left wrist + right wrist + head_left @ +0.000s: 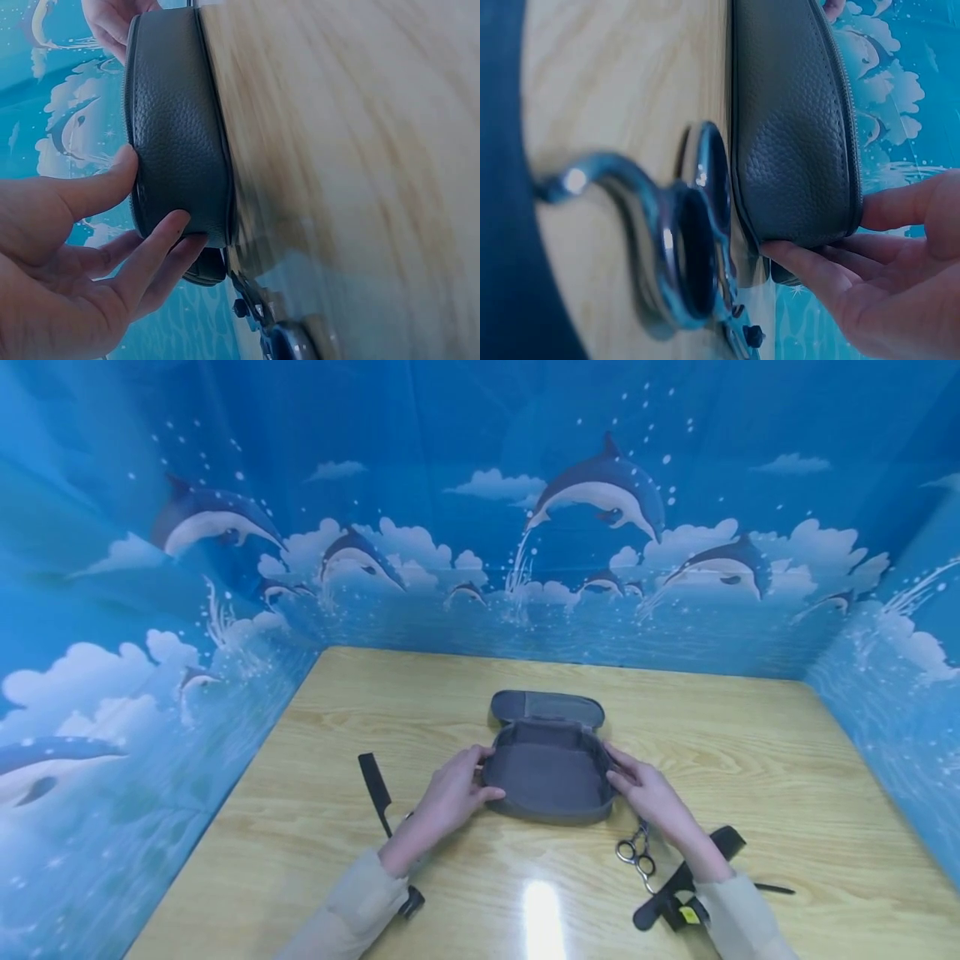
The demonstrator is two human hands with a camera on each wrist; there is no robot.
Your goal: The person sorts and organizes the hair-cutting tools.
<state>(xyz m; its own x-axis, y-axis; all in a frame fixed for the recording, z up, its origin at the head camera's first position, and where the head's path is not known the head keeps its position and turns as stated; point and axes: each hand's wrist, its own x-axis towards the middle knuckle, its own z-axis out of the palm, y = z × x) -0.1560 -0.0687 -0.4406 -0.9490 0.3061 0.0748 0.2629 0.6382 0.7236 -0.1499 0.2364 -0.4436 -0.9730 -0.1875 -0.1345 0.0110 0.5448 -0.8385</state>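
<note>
Bilaterally, the left hand (448,792) and right hand (651,792) gripped an open, grey, rounded, leather-look case (553,777) on the wood-grain worktop (720,735).

No legible text — yellow label (688,915) on black item (672,917) — too small to read.

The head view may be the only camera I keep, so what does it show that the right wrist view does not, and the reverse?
Only the head view shows the inside of the gray case, the black comb lying on the left, and the person's sleeves.

Only the right wrist view shows the zipper teeth along the case's rim and the pebbled grain of its outer wall.

Both show the right hand holding the case, part of the left hand, the nearby scissors, the wooden table and the blue backdrop.
</note>
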